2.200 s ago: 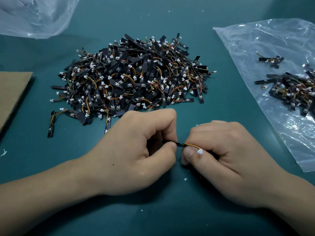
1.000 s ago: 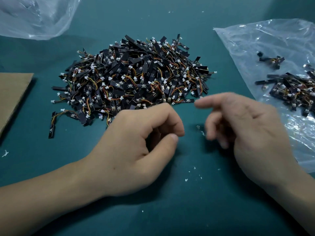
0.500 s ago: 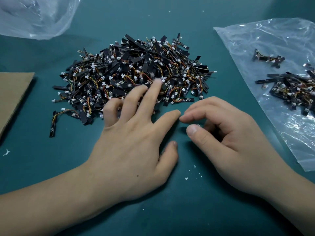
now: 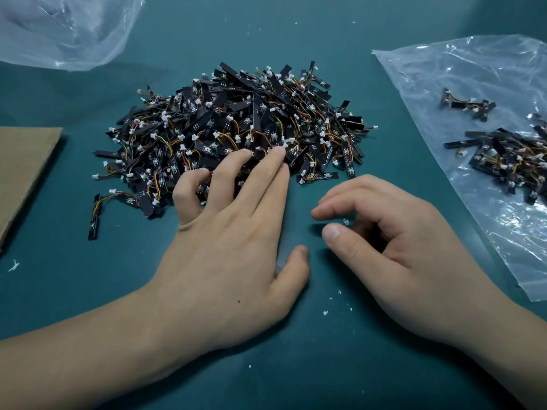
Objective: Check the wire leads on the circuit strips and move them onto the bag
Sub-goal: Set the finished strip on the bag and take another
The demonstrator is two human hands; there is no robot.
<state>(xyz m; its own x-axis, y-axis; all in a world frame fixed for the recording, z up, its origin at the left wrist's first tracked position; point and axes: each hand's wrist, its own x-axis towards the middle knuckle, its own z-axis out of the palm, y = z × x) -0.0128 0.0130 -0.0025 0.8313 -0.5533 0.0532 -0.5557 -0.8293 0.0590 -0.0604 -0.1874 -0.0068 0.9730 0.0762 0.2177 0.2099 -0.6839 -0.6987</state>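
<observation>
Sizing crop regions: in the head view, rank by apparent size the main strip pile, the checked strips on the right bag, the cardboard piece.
1. main strip pile
2. cardboard piece, cut off by the frame
3. checked strips, also cut off; close to the cardboard, so unsure.

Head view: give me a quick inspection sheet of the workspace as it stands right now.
Surface: dark teal table, with small white flecks near the hands.
Job's things: big pile of circuit strips at centre; smaller checked batch lying on the clear bag at right.
Clutter: crumpled plastic far left; cardboard sheet at left edge.
Hands: left hand spread, fingers on the pile's near edge, nothing gripped; right hand loosely curled, empty.
Cables: only the strips' own short orange and yellow leads.
Surroundings: nothing seen beyond the table.
</observation>
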